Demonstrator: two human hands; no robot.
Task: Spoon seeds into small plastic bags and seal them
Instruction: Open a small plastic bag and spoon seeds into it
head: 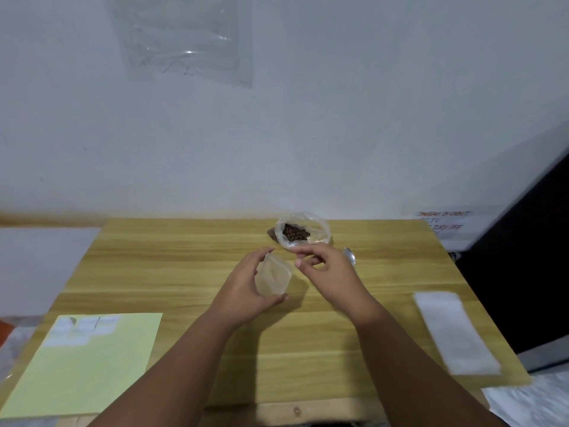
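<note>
Opening an empty bag before filling. The left hand [246, 291] is cradling a small plastic bag [273, 277] upright, the thumb lying under its lower edge and the fingers curling round its far side; no seeds are showing inside. Just right of the bag, the right hand [329, 272] is hovering with its fingers loosely curled, one fingertip close to the bag's upper corner; whether it is pinching the rim cannot be told. A spoon [350, 256] is peeking out just beyond the right hand's knuckles, lying on the table [184, 241]. Beyond both hands, the open seed bag [301, 231] is sitting with its mouth upward. The step in hand is probably spreading the small bag's mouth; the next move is calling for the right hand to take the spoon and scoop from the seed bag, the left holding the mouth wide.
</note>
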